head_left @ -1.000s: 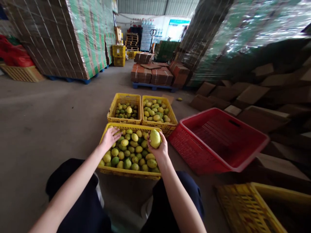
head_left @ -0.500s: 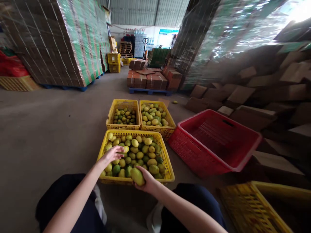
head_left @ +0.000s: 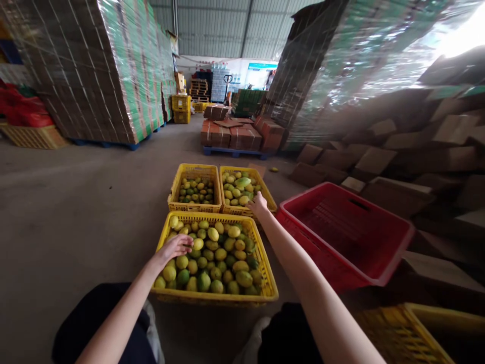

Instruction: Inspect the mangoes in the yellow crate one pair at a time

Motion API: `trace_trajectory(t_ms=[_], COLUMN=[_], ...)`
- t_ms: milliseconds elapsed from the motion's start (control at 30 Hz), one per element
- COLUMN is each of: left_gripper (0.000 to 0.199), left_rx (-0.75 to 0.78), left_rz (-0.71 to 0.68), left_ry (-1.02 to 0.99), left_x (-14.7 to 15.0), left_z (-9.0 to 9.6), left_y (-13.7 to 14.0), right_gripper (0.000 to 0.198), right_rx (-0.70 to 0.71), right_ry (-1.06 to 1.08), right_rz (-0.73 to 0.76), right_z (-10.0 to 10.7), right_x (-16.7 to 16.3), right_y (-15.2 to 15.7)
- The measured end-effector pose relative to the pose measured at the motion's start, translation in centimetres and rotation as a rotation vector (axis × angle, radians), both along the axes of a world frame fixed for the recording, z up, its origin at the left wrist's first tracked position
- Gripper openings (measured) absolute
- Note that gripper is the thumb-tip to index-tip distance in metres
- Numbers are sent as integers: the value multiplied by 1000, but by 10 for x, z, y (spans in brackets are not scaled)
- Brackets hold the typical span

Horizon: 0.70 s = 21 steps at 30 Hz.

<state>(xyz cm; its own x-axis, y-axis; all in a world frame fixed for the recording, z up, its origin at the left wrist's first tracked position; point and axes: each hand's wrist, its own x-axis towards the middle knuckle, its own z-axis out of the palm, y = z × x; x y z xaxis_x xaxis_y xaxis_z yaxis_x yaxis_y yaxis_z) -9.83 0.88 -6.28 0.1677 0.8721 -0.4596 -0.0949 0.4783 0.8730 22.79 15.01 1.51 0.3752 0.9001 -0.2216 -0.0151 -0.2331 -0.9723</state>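
With the left hand [head_left: 175, 246] resting flat, fingers loosely spread, on the yellow-green mangoes [head_left: 212, 255] in the near yellow plastic crate [head_left: 265, 290], the right hand [head_left: 259, 204] reaches over that crate's far right corner, its fingers' state unclear, and the outstretched forearm could dislodge heaped fruit.
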Motion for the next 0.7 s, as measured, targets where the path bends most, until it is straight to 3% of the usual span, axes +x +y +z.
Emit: trace_trajectory(t_ms=[200,300,400,567,700], left_gripper=[40,44,45,45,37], left_rx=[-24,10,36,224,308], left_rz=[-5,-73,-199,-496,-787], left_ry=[107,166,252,709,1199], left_x=[6,11,18,28,29], left_z=[0,5,15,28,24], left_y=[-1,-3,-7,-21,-34], right_gripper=[17,11,9,19,10], right_rx=[-320,-379,-370,-328,-369], right_ry=[120,123,66,-246,-646], right_rz=[125,196,264,406,551], right_z=[-64,-89,-99,-105,-122], right_x=[4,2,-2,-15,-25], right_y=[-72,-105,-119,-125,-141])
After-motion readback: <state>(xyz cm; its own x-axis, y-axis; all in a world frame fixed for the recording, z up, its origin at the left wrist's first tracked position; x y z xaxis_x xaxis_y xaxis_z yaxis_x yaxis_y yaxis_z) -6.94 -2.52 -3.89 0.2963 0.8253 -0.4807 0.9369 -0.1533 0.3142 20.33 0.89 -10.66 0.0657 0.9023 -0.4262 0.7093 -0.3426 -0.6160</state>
